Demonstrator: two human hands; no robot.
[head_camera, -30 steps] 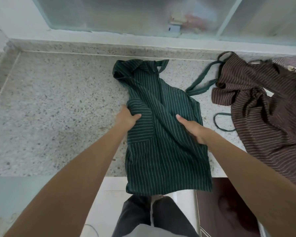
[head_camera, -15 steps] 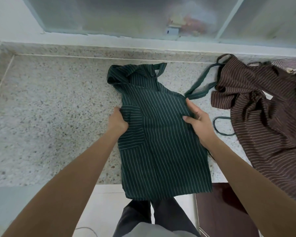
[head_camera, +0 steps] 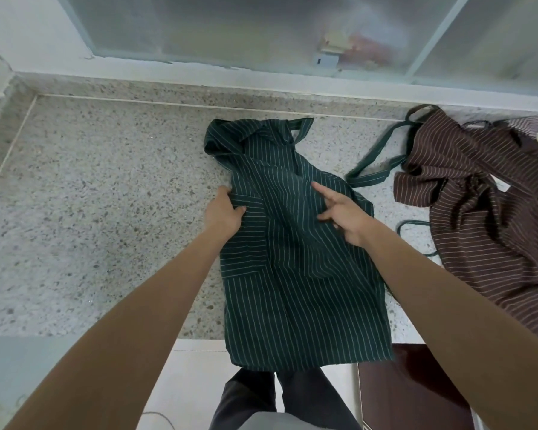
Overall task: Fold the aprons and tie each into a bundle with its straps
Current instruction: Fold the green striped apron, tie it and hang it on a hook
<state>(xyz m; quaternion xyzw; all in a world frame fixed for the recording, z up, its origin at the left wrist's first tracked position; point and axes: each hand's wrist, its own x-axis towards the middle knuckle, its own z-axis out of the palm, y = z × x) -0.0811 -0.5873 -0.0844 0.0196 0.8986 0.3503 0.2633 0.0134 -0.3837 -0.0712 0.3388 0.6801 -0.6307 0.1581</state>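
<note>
A dark green striped apron (head_camera: 295, 274) lies folded lengthwise on the speckled stone counter (head_camera: 106, 212), its lower end hanging over the front edge. My left hand (head_camera: 222, 211) grips the apron's left edge at the pocket. Over the cloth's middle right, my right hand (head_camera: 343, 212) has its index finger stretched out on the fabric, the other fingers partly curled. A green strap (head_camera: 376, 169) runs from the apron toward a crumpled brown striped apron (head_camera: 491, 218) at the right.
A frosted window (head_camera: 261, 29) and white sill back the counter. A raised stone ledge bounds the counter's left side. A thin green cord (head_camera: 413, 225) loops beside the brown apron. Below the counter edge are my legs and a dark brown cabinet front (head_camera: 410, 389).
My right hand let go of the apron's right edge and moved inward onto the cloth, index finger extended. My left hand kept its hold on the left edge.
</note>
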